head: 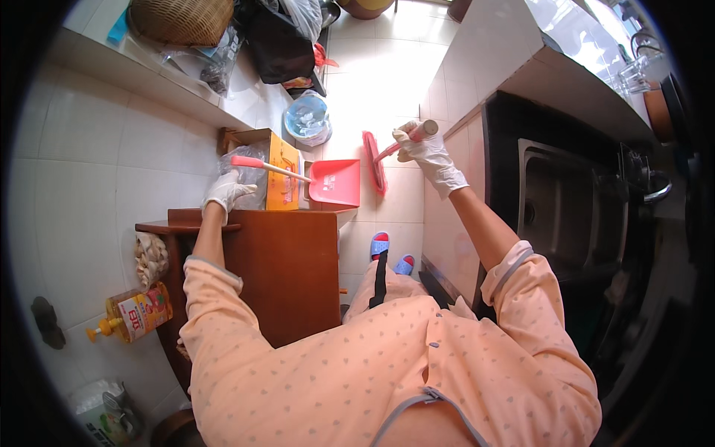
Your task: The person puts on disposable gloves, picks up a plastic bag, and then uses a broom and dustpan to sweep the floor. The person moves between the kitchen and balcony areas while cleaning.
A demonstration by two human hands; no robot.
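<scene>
My right hand (427, 156), in a white glove, grips the pale handle of a pink broom (374, 167). The broom's bristle head hangs low over the tiled floor. My left hand (228, 191), gloved too, has its fingers apart beside a crumpled clear plastic bag (248, 193) and holds nothing that I can see. Just past it is the pink grip of a dustpan (338, 183), apart from the fingers. The dustpan's shaft crosses a yellow cardboard box (282, 173), and its pink pan lies to the right of the box.
A brown wooden cabinet (279, 262) stands at my left, with a pump bottle (139, 313) beside it. A bag-lined blue bin (307, 118) sits ahead. On the right is a metal sink (558, 212) in a dark counter. A wicker basket (181, 21) rests on the left ledge.
</scene>
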